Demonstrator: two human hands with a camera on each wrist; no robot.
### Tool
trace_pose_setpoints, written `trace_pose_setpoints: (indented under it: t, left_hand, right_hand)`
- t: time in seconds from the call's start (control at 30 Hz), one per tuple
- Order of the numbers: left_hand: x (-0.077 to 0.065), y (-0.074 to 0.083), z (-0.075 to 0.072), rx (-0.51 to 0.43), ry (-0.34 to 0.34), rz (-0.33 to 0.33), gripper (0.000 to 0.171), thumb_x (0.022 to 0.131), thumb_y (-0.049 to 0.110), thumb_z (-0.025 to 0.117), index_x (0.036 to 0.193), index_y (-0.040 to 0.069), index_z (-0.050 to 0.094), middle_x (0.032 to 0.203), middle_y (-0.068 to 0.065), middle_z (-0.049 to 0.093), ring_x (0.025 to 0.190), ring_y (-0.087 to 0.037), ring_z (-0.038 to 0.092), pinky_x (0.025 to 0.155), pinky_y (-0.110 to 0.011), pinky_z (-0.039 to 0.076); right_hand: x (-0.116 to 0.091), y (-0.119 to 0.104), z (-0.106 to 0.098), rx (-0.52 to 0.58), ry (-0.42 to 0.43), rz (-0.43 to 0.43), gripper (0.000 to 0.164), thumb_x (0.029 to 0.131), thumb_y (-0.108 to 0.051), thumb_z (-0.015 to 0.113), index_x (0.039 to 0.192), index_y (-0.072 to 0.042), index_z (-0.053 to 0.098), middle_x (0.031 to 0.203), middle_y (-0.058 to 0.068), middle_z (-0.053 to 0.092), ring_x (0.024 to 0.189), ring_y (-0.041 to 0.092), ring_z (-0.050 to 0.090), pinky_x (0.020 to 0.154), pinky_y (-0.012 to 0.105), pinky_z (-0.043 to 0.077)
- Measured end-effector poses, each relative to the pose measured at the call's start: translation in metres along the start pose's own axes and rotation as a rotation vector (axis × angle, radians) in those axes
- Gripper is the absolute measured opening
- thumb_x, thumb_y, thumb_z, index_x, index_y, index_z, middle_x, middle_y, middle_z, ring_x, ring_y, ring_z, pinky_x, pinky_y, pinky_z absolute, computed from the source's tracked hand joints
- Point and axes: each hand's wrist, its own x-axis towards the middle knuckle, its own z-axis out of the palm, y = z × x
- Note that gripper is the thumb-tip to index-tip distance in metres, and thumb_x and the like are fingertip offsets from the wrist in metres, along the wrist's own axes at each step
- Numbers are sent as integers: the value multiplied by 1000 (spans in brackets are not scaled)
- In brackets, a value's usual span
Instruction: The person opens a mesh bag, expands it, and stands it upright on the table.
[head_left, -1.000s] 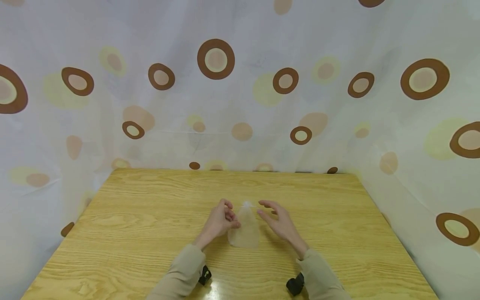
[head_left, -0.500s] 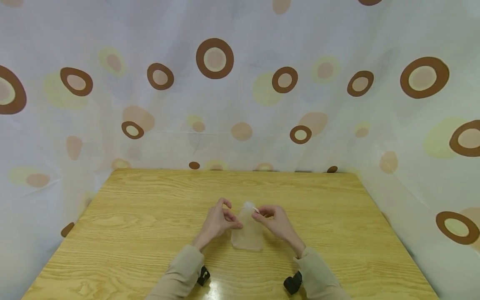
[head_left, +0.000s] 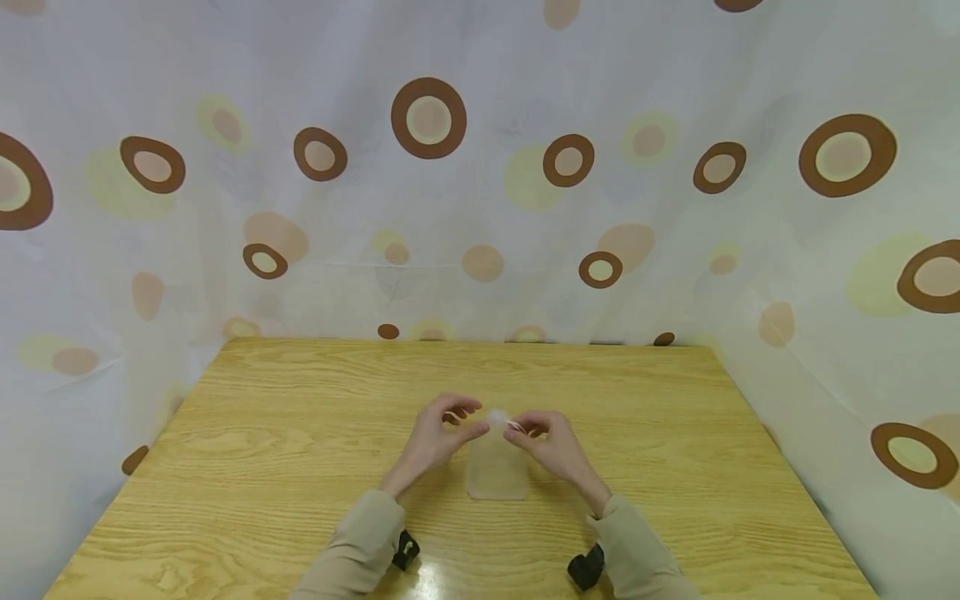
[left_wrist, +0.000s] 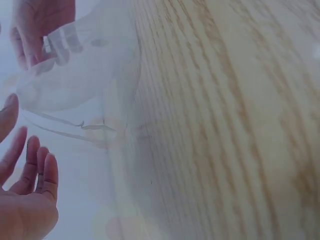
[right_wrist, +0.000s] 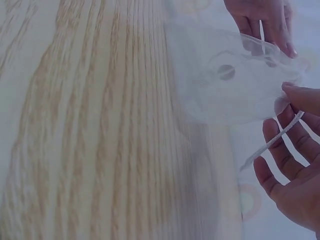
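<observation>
A sheer white drawstring pouch (head_left: 498, 471) hangs upright over the middle of the table, its gathered neck at the top. My right hand (head_left: 553, 448) pinches it beside the neck; in the right wrist view a white cord (right_wrist: 272, 142) trails across that hand's fingers. A small dark round spot shows through the mesh. My left hand (head_left: 438, 433) is at the neck's other side, thumb and fingers apart with a gap between them. In the left wrist view two loose cord ends (left_wrist: 70, 122) dangle near the left fingers (left_wrist: 30, 165).
A wood-grain table (head_left: 300, 400) spreads beneath both hands. A white curtain (head_left: 480, 208) with brown rings and pale spots stands behind it and along both sides. Black wrist devices (head_left: 587, 568) sit below the beige sleeves (head_left: 356, 537).
My right hand has closed in from beside the pouch and now pinches it near the neck. My left hand has moved up from the pouch's side toward the neck. The pouch has shifted slightly right.
</observation>
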Motion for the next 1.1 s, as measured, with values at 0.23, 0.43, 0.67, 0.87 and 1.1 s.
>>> trace_pose_setpoints:
  t: [0.23, 0.43, 0.67, 0.87, 1.1]
  left_hand:
    - [1, 2, 0, -44, -5, 27, 26, 92, 21, 75, 111, 3, 73, 110, -10, 75, 102, -23, 67, 95, -47, 54]
    - [1, 3, 0, -110, -7, 34, 22, 92, 18, 75, 109, 4, 74, 106, -13, 76, 93, -14, 70, 82, -34, 58]
    - [1, 4, 1, -171, 20, 70, 21, 90, 11, 75, 107, 0, 73, 102, -17, 76, 90, -26, 73, 82, -32, 59]
    - [1, 5, 2, -148, -13, 53, 15, 91, 10, 74, 105, 2, 74, 103, -18, 76, 90, -28, 72, 78, -27, 58]
    - [-1, 16, 0, -110, -25, 49, 11, 93, 7, 71, 99, -3, 74, 99, -21, 75, 88, -31, 72, 76, -22, 56]
  right_hand:
    - [1, -1, 2, 8, -1, -39, 9, 91, -18, 76, 91, -8, 77, 91, 8, 77, 82, 7, 63, 80, 27, 52]
    - [1, -1, 3, 17, -3, -67, 8, 91, -17, 75, 91, -8, 77, 91, 9, 77, 81, 5, 63, 79, 26, 52]
    - [0, 0, 3, 34, -17, -68, 8, 92, -15, 74, 94, -7, 76, 91, 10, 76, 80, 3, 61, 76, 26, 52]
    - [1, 3, 5, 30, -21, -67, 7, 91, -9, 74, 93, -3, 75, 90, 14, 75, 78, 5, 59, 74, 26, 51]
    - [0, 1, 3, 68, -12, -74, 14, 96, -13, 69, 105, -4, 74, 98, 14, 75, 82, 6, 63, 76, 25, 52]
